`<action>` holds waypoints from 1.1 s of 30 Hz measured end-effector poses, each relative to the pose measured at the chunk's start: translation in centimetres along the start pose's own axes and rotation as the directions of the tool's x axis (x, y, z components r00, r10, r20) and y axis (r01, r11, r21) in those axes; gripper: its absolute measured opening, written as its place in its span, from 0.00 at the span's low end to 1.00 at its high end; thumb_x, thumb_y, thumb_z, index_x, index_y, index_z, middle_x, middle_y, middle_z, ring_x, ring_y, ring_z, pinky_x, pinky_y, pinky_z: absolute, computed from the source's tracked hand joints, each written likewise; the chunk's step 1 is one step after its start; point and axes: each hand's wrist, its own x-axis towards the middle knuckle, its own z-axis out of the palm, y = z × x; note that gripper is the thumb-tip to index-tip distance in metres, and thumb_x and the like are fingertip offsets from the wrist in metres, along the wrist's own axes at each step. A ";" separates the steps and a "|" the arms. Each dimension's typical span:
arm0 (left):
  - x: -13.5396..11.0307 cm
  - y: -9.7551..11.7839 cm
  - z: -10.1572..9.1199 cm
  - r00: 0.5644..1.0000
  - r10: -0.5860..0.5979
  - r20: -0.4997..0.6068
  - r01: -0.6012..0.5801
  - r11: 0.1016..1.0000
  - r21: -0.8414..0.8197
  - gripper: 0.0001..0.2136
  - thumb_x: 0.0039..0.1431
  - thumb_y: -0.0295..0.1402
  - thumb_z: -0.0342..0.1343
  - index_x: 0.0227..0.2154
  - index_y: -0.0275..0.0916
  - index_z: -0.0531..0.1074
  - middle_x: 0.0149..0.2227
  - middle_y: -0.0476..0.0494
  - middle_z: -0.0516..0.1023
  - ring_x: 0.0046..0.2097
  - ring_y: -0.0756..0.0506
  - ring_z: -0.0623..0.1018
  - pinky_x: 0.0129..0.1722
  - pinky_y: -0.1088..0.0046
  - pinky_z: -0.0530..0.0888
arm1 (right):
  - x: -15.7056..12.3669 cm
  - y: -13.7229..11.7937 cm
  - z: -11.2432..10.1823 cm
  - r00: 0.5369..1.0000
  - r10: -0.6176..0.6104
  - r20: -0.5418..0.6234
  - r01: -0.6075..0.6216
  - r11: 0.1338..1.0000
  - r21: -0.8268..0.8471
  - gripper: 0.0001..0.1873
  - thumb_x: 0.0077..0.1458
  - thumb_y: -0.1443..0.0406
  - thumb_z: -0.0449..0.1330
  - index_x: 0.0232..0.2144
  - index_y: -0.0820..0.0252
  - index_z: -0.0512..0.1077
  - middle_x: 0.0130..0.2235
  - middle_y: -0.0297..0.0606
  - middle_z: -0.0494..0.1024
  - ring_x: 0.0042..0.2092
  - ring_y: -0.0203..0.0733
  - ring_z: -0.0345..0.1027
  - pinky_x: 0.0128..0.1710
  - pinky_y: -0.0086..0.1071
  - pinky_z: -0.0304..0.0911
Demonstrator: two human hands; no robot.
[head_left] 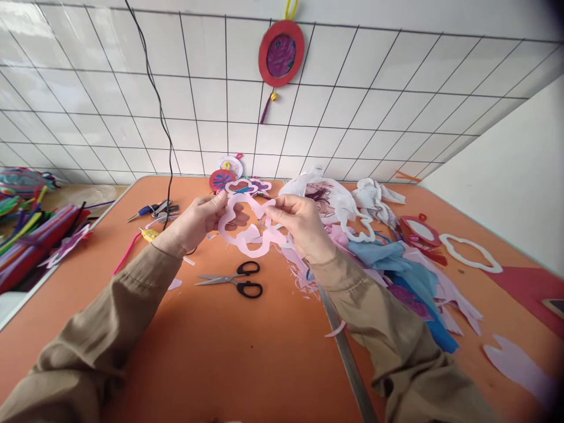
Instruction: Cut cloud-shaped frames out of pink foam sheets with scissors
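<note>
Between my two hands a pink paper cutout frame (224, 226) with a wavy, flower-like outline is held up above the orange table. My left hand (198, 220) pinches its left edge between thumb and fingers. On the other side, my right hand (302, 220) grips the upper right edge, where the strip looks cut or folded. A curled piece of the same pink paper shows near its lower middle. Below the cutout, scissors (238, 281) with black handles lie on the table, blades pointing left and slightly apart.
Pink paper scraps (304, 282) lie by a metal ruler-like strip (346, 358). Blue tissue (383, 258), a white plastic bag (339, 191) and a white wavy frame (471, 252) are at right. Keys (154, 208) and coloured pipe cleaners (39, 241) sit left. A round red ornament (263, 56) hangs above.
</note>
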 end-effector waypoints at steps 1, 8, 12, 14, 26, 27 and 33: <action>0.0 0.0 -0.1 1.000 -0.016 0.007 0.016 1.000 -0.008 0.26 0.48 0.56 0.72 0.33 0.33 0.81 0.34 0.33 0.86 0.36 0.41 0.86 0.36 0.70 0.80 | 0.0 0.0 -0.1 1.000 0.003 0.007 -0.003 1.000 0.019 0.15 0.45 0.54 0.74 0.25 0.58 0.77 0.25 0.33 0.79 0.26 0.35 0.69 0.26 0.30 0.65; -0.2 0.6 0.0 0.999 -0.041 0.029 0.041 0.999 -0.013 0.20 0.47 0.46 0.76 0.30 0.32 0.81 0.30 0.34 0.86 0.31 0.45 0.84 0.32 0.74 0.78 | 0.9 1.2 -0.9 0.982 -0.178 -0.060 0.172 0.981 -0.091 0.06 0.51 0.62 0.68 0.33 0.56 0.78 0.48 0.41 0.82 0.49 0.44 0.78 0.50 0.39 0.75; -0.3 1.0 0.0 0.995 -0.064 0.071 0.064 0.998 0.010 0.19 0.48 0.46 0.75 0.29 0.32 0.81 0.30 0.36 0.86 0.29 0.45 0.84 0.30 0.75 0.78 | 1.6 1.2 -2.0 0.934 -0.327 -0.141 0.278 0.916 -0.288 0.05 0.52 0.65 0.67 0.34 0.55 0.78 0.54 0.45 0.77 0.41 0.42 0.75 0.46 0.46 0.77; -0.3 1.1 0.0 0.992 -0.066 0.107 0.064 0.998 0.026 0.19 0.49 0.46 0.75 0.28 0.33 0.81 0.28 0.37 0.85 0.29 0.46 0.84 0.30 0.75 0.77 | 1.6 0.6 -2.3 0.934 -0.343 -0.096 0.289 0.888 -0.358 0.08 0.50 0.63 0.71 0.35 0.54 0.80 0.52 0.45 0.79 0.43 0.46 0.75 0.47 0.48 0.76; 0.0 0.8 -0.3 0.989 -0.062 0.131 0.055 0.997 0.060 0.25 0.50 0.56 0.70 0.28 0.33 0.81 0.25 0.37 0.83 0.26 0.46 0.81 0.28 0.74 0.76 | 0.4 -0.1 -0.9 0.978 0.019 0.208 0.022 0.980 -0.196 0.09 0.50 0.60 0.69 0.24 0.59 0.78 0.24 0.34 0.80 0.24 0.35 0.69 0.25 0.31 0.64; 0.1 0.8 -0.4 0.991 -0.051 0.121 0.046 0.998 0.043 0.27 0.51 0.59 0.68 0.28 0.34 0.80 0.26 0.36 0.84 0.27 0.45 0.82 0.29 0.73 0.77 | 0.4 -0.1 -0.9 0.978 0.021 0.206 0.013 0.987 -0.162 0.09 0.50 0.60 0.70 0.23 0.58 0.78 0.24 0.34 0.80 0.25 0.35 0.70 0.25 0.31 0.64; 0.6 0.5 -1.0 0.994 -0.096 0.045 0.097 0.995 -0.025 0.33 0.59 0.66 0.52 0.30 0.36 0.79 0.28 0.34 0.83 0.34 0.38 0.84 0.36 0.63 0.80 | 0.7 0.0 -1.1 0.984 0.087 0.153 -0.076 0.994 -0.075 0.13 0.43 0.57 0.75 0.23 0.58 0.78 0.23 0.33 0.80 0.25 0.37 0.72 0.25 0.31 0.66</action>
